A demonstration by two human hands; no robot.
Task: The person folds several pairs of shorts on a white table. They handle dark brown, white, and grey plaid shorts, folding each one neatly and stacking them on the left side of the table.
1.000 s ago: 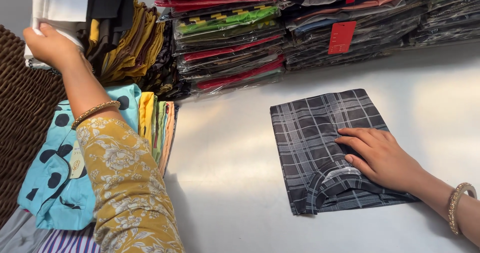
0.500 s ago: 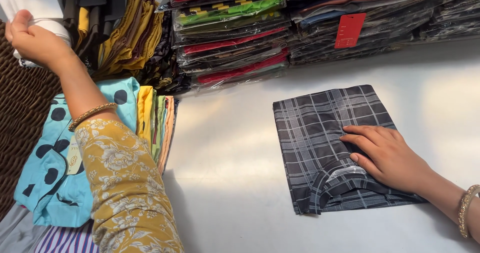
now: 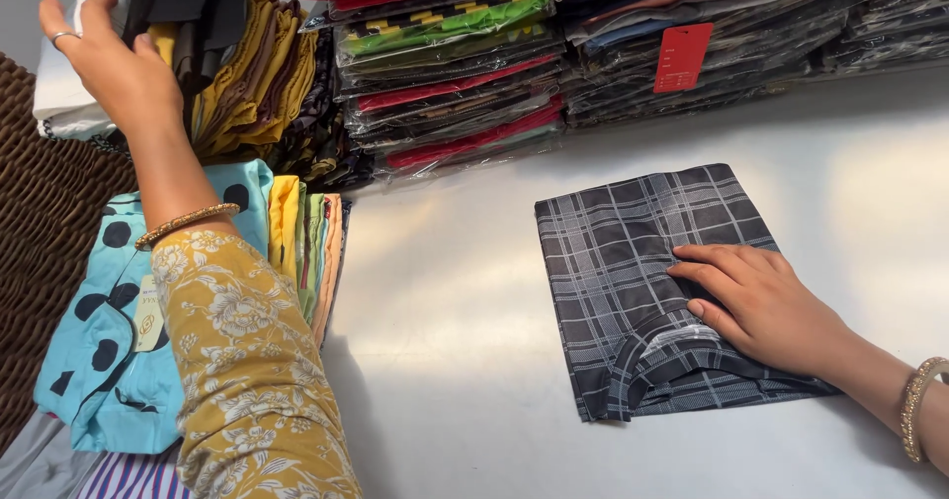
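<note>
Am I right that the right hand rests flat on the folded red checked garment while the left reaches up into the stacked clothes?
Not quite: the folded garment under the right hand is dark grey checked, not red, as the head view shows. The left hand does reach into the stacked clothes.

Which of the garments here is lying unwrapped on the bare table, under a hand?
The dark grey checked shirt, folded flat on the white table with the right hand resting on it. The others sit in stacks or plastic wrappers along the back and left.
</note>
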